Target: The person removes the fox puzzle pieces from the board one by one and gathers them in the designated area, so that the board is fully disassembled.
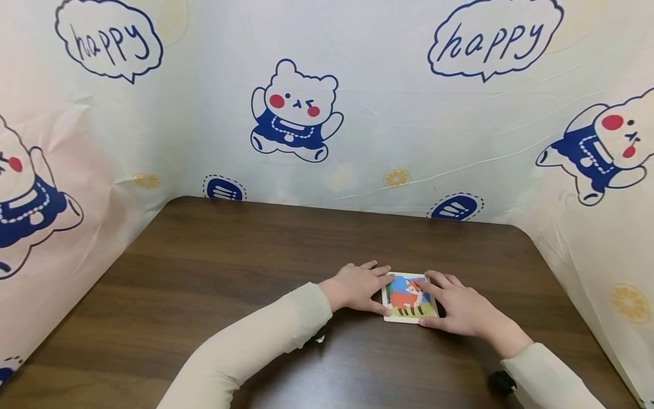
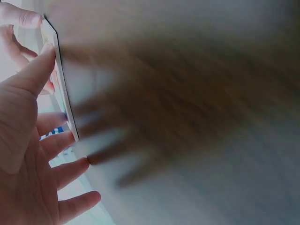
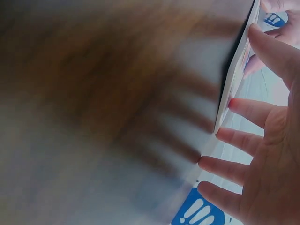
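Observation:
A small square picture board (image 1: 407,300) with a white border lies flat on the table; it shows an orange fox on green and blue. At its left side is my left hand (image 1: 356,288), thumb and index finger touching the border, the other fingers spread past the far corner. My right hand (image 1: 462,307) touches the right side, its index fingertip over the picture near the fox's head and the thumb at the near right corner. The left wrist view shows the board's thin edge (image 2: 65,89) against the left fingertips. In the right wrist view, straight, spread right fingers (image 3: 253,112) meet the edge.
The dark brown wooden table (image 1: 230,261) extends around the board. A printed cloth (image 1: 383,130) with bears and "happy" bubbles hangs behind it and along both sides. Dark wrist devices show below the sleeves, one at the right wrist (image 1: 502,383).

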`<state>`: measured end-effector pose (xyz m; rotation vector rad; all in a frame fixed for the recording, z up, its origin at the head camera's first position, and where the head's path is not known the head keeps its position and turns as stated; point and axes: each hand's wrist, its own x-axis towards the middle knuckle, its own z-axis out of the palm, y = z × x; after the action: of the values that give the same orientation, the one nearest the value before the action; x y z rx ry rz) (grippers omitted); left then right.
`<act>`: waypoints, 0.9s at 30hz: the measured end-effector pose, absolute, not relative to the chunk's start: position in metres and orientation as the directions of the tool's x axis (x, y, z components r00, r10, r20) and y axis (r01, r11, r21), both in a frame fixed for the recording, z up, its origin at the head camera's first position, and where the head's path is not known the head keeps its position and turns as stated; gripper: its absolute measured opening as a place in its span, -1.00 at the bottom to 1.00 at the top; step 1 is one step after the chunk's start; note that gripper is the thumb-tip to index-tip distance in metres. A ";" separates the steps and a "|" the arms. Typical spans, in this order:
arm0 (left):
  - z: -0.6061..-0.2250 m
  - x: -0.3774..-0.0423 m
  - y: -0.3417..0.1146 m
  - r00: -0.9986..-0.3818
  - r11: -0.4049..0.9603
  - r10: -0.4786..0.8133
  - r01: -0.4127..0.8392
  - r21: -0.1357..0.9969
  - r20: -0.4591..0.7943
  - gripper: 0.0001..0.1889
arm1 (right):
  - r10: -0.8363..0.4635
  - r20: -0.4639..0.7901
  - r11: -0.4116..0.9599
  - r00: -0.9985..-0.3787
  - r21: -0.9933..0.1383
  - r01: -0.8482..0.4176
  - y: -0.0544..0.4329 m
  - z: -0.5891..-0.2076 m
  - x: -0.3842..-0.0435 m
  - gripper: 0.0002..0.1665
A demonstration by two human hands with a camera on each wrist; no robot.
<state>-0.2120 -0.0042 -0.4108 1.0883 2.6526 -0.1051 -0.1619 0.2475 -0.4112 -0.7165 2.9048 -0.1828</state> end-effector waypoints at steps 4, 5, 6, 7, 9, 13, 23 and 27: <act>-0.409 -0.212 -0.014 -0.688 0.722 0.670 0.691 0.032 -0.279 -0.11 | -0.482 -0.125 0.872 -0.867 -0.161 -0.462 0.245 -0.413 -0.165 0.06; -0.408 -0.212 -0.017 -0.689 0.724 0.669 0.689 0.034 -0.279 -0.11 | -0.482 -0.125 0.872 -0.867 -0.163 -0.462 0.245 -0.414 -0.166 0.06; -0.408 -0.212 -0.018 -0.689 0.724 0.669 0.689 0.034 -0.278 -0.11 | -0.483 -0.126 0.872 -0.867 -0.166 -0.461 0.244 -0.414 -0.167 0.05; -0.407 -0.213 -0.020 -0.689 0.724 0.669 0.689 0.035 -0.279 -0.11 | -0.483 -0.129 0.871 -0.866 -0.171 -0.460 0.243 -0.414 -0.168 0.06; -0.406 -0.213 -0.024 -0.690 0.726 0.666 0.686 0.035 -0.282 -0.11 | -0.490 -0.130 0.867 -0.862 -0.178 -0.466 0.240 -0.414 -0.169 0.06; -0.405 -0.213 -0.033 -0.697 0.736 0.654 0.676 0.037 -0.294 -0.10 | -0.504 -0.142 0.859 -0.852 -0.189 -0.477 0.233 -0.415 -0.171 0.06; -0.406 -0.212 -0.055 -0.703 0.745 0.648 0.665 0.052 -0.292 -0.09 | -0.530 -0.159 0.842 -0.833 -0.218 -0.494 0.214 -0.411 -0.177 0.05; -0.406 -0.211 -0.063 -0.710 0.753 0.638 0.656 0.048 -0.298 -0.09 | -0.537 -0.169 0.837 -0.827 -0.233 -0.496 0.206 -0.413 -0.179 0.05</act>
<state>-0.2109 -0.0629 -0.4062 1.0063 2.6559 -0.0878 -0.1789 0.2062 -0.4134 -0.7953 2.7896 -0.2629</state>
